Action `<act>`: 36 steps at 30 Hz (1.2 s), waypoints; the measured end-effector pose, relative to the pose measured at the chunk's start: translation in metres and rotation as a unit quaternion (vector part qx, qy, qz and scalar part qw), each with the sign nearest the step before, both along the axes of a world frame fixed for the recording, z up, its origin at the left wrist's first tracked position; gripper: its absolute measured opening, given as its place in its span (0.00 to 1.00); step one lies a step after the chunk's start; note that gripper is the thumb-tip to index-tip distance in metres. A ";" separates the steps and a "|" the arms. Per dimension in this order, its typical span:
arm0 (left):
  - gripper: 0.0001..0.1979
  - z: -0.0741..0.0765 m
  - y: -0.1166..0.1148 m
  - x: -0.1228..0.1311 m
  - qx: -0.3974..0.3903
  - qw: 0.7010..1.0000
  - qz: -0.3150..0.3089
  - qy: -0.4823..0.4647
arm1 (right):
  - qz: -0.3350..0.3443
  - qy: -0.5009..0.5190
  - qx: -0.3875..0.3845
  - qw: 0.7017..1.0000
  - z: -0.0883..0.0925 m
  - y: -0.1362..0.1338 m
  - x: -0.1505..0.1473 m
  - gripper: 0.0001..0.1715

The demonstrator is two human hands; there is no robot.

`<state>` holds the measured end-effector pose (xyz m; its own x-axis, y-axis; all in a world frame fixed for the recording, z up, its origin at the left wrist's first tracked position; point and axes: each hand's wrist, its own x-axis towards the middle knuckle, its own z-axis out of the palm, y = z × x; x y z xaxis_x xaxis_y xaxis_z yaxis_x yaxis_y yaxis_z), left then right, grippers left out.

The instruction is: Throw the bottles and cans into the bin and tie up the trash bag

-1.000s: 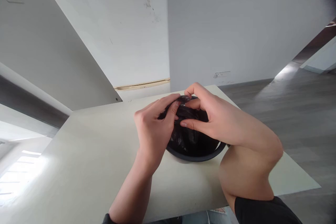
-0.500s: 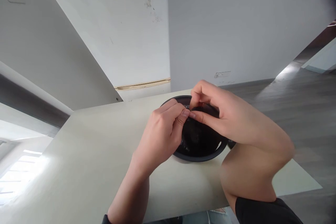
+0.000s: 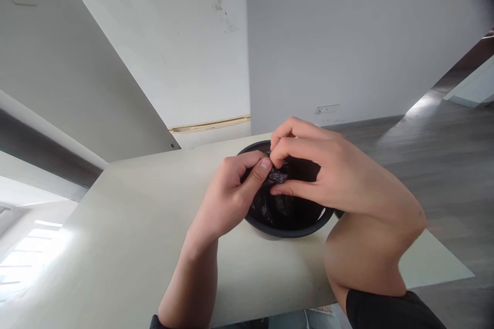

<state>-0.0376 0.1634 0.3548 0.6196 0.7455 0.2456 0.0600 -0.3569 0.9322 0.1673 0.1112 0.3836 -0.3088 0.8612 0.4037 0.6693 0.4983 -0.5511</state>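
Observation:
A round black container (image 3: 286,227) stands on the pale table (image 3: 135,216), lined with crinkled black plastic bag (image 3: 281,205). My left hand (image 3: 231,195) is closed, its thumb and fingers pinching a bunched bit of the black bag just above the container's opening. My right hand (image 3: 324,169) curls over the container from the right, its fingertips pinching the same gathered plastic right beside my left thumb. Both hands hide the far rim and most of the inside.
The table's right edge and corner (image 3: 455,267) lie close to my right forearm, with grey wood floor (image 3: 443,164) beyond. White walls (image 3: 347,36) stand behind the table, with a flaking patch high up.
Both hands have shifted a little left and lower over the container. The pinched plastic now shows between my fingertips, gathered into a small bunch.

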 end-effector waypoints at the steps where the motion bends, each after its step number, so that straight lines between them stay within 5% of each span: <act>1: 0.20 0.000 0.000 0.000 0.004 1.000 0.000 0.000 | -0.001 0.002 0.009 1.000 0.000 -0.001 0.000 0.09; 18: 0.12 -0.006 0.016 -0.004 0.111 0.984 0.134 0.031 | -0.037 -0.032 -0.041 0.998 0.001 -0.001 0.004 0.11; 28: 0.13 -0.012 0.028 -0.005 0.166 0.963 0.199 0.066 | 0.030 -0.091 -0.088 0.991 -0.004 -0.003 0.009 0.14; 36: 0.13 -0.020 0.041 -0.002 0.232 0.944 0.222 0.075 | 0.113 -0.074 -0.055 0.989 -0.006 -0.007 0.014 0.14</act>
